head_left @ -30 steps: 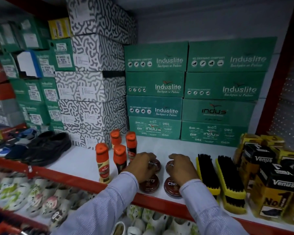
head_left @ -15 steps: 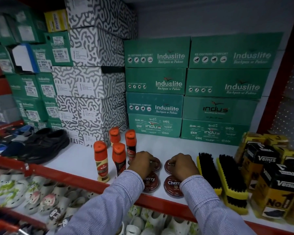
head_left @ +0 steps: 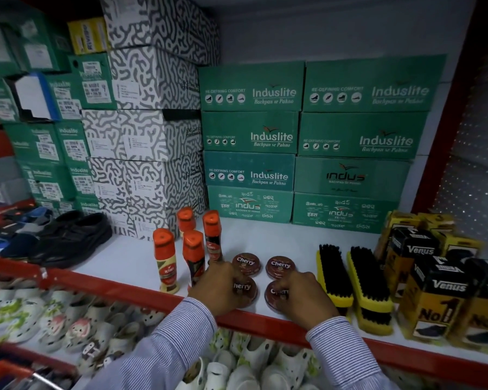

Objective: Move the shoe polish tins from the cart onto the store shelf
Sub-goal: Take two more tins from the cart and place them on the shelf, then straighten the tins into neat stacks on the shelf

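We note the store shelf (head_left: 130,257), a white board with a red front lip, carrying everything here. At 12 o'clock against the back wall stand green shoe boxes (head_left: 304,142) in two stacks; at 10 o'clock, patterned grey-and-white boxes (head_left: 152,114) piled higher. At 9 o'clock black shoes (head_left: 71,237) lie on the board. At 3 o'clock we log yellow-and-black polish cartons (head_left: 437,280), and just left of them two yellow-backed brushes (head_left: 352,280) lying side by side, bristles up.

Four orange-capped polish bottles (head_left: 192,249) stand upright at 11 o'clock from the hands, clustered close together.

Four shoe polish tins (head_left: 262,280) lie flat on the shelf near its front lip, in a two-by-two square between the bottles and the brushes. The back two sit uncovered, lids up.

Left hand (head_left: 219,288): fingers curled down and drawn together over the front left tin (head_left: 247,292), touching its lid and left rim; we cannot tell whether it grips or only rests there. The back of this hand sits just beside the nearest bottle.

Right hand (head_left: 302,296): fingers likewise bent and close together, fingertips on the front right tin (head_left: 276,295), covering its right half. Clamped or merely touching, we cannot tell.

Both striped sleeves (head_left: 169,344) cross the red lip.
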Demonstrator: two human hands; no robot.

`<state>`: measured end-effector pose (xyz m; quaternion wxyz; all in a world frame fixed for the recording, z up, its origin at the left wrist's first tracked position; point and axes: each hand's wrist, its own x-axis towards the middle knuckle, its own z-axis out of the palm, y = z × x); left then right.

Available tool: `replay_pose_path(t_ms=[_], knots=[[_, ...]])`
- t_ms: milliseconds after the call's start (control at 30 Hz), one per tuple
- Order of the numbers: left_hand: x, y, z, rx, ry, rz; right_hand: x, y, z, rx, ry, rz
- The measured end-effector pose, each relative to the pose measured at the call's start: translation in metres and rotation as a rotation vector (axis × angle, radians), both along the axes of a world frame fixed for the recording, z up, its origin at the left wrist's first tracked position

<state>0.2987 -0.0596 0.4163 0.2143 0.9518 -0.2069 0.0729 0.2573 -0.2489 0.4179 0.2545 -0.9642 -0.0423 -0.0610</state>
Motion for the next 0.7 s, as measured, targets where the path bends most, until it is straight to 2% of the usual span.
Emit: replay_pose_path(t_ms=[500,700], knots=[[-0.016,0.005,0.004,-0.043,-0.008,-0.014,-0.021,0.01,0.009,0.086,-0.05,-0.053],[-0.025,-0.028,0.011,-0.072,-0.144,-0.094,-0.056,-0.025,0.032,0.135,-0.347,-0.083]])
